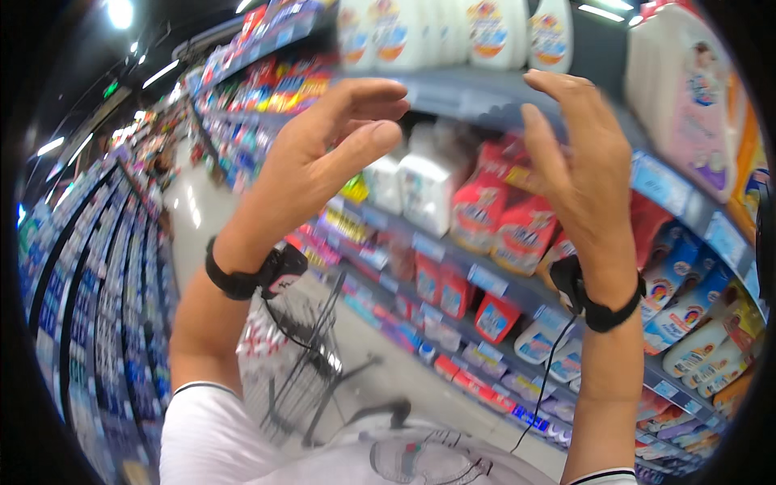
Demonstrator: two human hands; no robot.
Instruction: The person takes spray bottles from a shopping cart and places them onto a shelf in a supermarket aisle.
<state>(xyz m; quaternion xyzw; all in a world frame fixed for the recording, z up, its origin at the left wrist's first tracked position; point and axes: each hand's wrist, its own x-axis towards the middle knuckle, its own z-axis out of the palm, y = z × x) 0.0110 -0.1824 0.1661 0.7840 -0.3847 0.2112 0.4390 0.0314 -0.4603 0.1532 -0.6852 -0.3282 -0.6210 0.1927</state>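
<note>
Both hands are raised before the shelving, some way apart. My left hand (321, 145) has its thumb below curved fingers, with a gap between them and nothing held. My right hand (582, 139) is likewise empty, thumb and fingers apart, fingertips pointing up. Each wrist wears a black strap with a small device and a thin cable. Above and behind the hands stand white plastic bottles (497, 33) in a row on the upper shelf. Red refill pouches (479, 203) and a white jug (427, 188) sit on the shelf beyond, between the hands.
A wire shopping cart (303, 357) stands low at the left, with packages in it. A large pale jug (685, 91) is at the upper right. Blue and white bottles (679, 297) fill the lower right shelf. Another shelf row (103, 291) runs along the aisle's left side.
</note>
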